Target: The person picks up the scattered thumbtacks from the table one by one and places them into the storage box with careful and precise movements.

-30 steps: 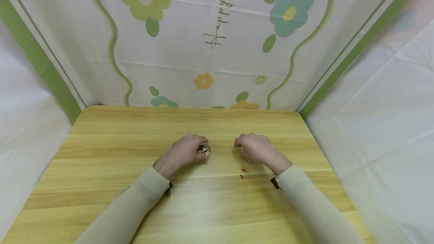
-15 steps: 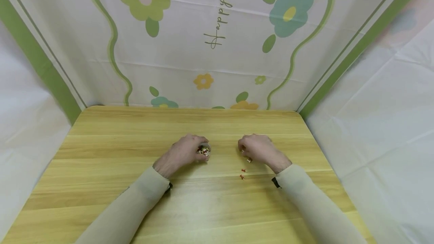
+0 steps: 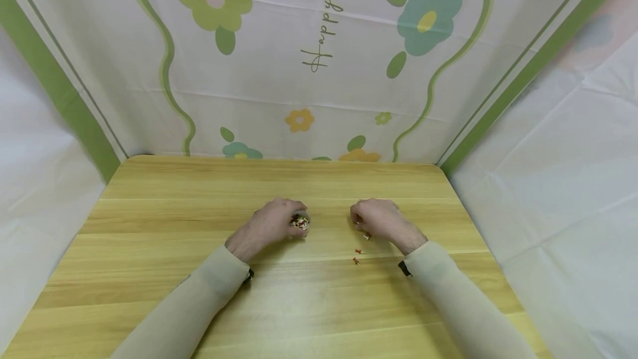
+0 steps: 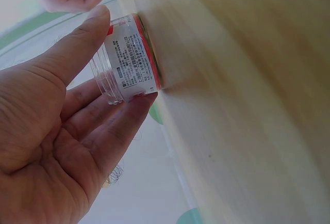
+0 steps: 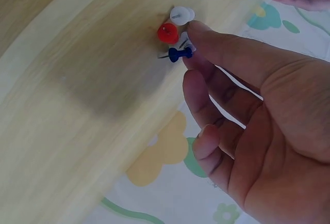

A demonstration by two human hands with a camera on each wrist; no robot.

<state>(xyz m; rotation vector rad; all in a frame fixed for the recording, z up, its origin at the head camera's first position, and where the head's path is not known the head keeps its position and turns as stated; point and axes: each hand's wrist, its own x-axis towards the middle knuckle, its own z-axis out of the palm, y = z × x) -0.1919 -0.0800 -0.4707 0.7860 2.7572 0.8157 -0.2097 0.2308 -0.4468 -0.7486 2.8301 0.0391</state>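
My left hand [image 3: 273,219] grips a small clear plastic jar [image 4: 129,56] with thumb and fingers on opposite sides. The jar stands on the table, and its printed label shows in the left wrist view. Many small push pins [image 3: 300,222] lie inside it. My right hand [image 5: 258,95] is low over the table, thumb and index finger pinching at a small cluster of push pins. In that cluster are a blue push pin [image 5: 179,54], a red push pin [image 5: 167,33] and a white push pin [image 5: 181,15]. Another white one is partly hidden by the thumb.
Two red push pins, one nearer push pin [image 3: 356,261] and one farther push pin [image 3: 359,251], lie on the wooden table [image 3: 299,314] in front of my right hand. A flower-printed cloth [image 3: 339,87] hangs at the far edge, with white cloth on both sides.
My right hand's fingers have moved slightly right and drawn together over the push pins. My left hand has stayed on the jar.
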